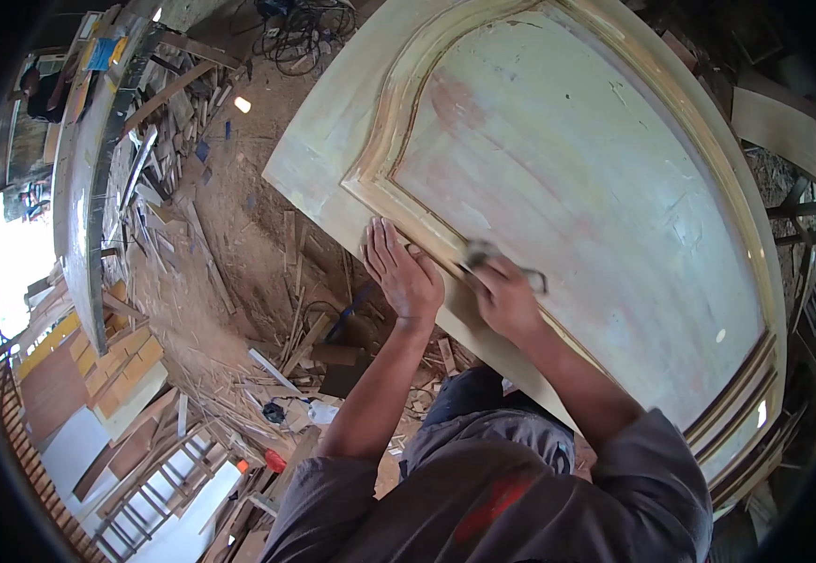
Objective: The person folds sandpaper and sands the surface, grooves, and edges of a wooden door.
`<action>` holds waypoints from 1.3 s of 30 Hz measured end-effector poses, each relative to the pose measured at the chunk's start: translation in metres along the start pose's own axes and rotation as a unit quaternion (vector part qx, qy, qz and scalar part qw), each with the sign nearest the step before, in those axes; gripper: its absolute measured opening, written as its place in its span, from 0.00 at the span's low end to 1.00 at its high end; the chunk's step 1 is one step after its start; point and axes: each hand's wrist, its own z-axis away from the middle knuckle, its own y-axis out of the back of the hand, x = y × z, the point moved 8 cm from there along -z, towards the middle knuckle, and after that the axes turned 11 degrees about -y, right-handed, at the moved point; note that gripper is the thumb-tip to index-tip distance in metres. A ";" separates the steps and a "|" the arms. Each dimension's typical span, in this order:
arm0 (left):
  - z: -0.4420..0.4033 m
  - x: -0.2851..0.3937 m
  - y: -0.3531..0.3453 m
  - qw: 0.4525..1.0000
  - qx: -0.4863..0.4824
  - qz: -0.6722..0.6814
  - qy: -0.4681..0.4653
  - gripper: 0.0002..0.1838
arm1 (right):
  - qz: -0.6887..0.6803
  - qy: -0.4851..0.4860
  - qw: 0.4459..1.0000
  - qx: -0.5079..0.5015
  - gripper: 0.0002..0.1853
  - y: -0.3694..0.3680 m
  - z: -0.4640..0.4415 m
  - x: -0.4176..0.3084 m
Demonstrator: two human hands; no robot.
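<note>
A large pale wooden door panel lies in front of me, with a curved, raised moulding framing its whitish, smeared centre. My left hand rests flat on the near edge of the panel, fingers stretched out and nothing in them. On the moulding just right of it, my right hand is closed on a dark, curled sheet that looks like sandpaper. Motion smears that sheet and the fingertips, and part of it is hidden under the palm.
Wood scraps and dust cover the floor at left. A long curved board stands at far left. Tangled black cable lies at the top. Stacked wood blocks and a slatted frame are at lower left.
</note>
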 end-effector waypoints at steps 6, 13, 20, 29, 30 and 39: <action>0.006 -0.005 -0.008 1.000 -0.007 0.008 0.014 0.36 | -0.027 0.073 0.995 0.058 0.02 -0.044 -0.062 -0.031; 0.007 -0.005 -0.009 1.000 0.003 0.004 -0.004 0.35 | -0.021 0.051 0.998 0.034 0.04 -0.043 -0.059 -0.025; 0.003 0.002 -0.001 1.000 0.014 -0.011 -0.016 0.33 | 0.005 0.006 1.000 0.006 0.13 0.016 0.026 0.012; 0.011 -0.003 -0.007 0.999 0.007 -0.012 -0.036 0.35 | 0.002 -0.049 0.999 -0.007 0.10 -0.052 -0.061 -0.019; 0.008 0.001 -0.007 0.999 0.007 -0.011 -0.037 0.35 | -0.013 -0.010 1.000 0.020 0.11 -0.027 -0.019 0.001; 0.010 -0.002 -0.010 0.999 0.000 -0.028 -0.039 0.34 | -0.007 0.048 0.998 0.048 0.09 -0.014 -0.005 -0.003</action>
